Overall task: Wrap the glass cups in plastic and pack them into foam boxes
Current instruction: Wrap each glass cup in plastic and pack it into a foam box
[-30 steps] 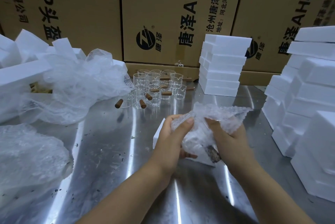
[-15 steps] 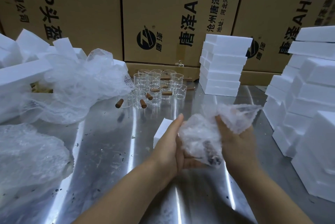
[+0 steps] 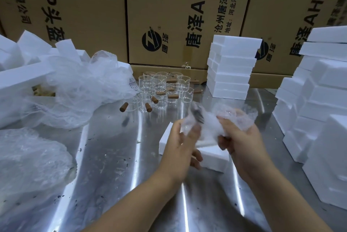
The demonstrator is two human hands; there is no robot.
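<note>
Bundle turned since prev. frame: dark handle-like patch, then at its lower end, now shows at upper left; L hand, then flat beside it, now on its left end.

Findings, head view:
- Bubble-wrap bundle held in air betw. both hands, above open foam box; not in box. Contents blurred; cup inside not confirmable.
- Right hand: thumb on top of bundle, fingers curled under it, gripping right end. Loose wrap spills over back of hand.
- Left hand: motion-blurred. Thumb and forefinger reach up onto bundle's left end, other fingers curl below. Cannot tell whether it pinches the wrap or only touches it.
- Foam box lies on steel table, directly under hands, partly hidden by them.
- Glass cups: unwrapped group, upright, at rear centre of table, well behind hands. Brown stub handles stick out sideways; near ones point fwd-left.
- Loose plastic heap left of cups, touching the group's left edge, draped over foam pieces.
- Second bubble-wrap pile at near left.
- Foam stack at rear, right of cups; taller foam stacks along right edge.
- Printed cartons form back wall.
- Dark specks scattered on table, left of centre.
</note>
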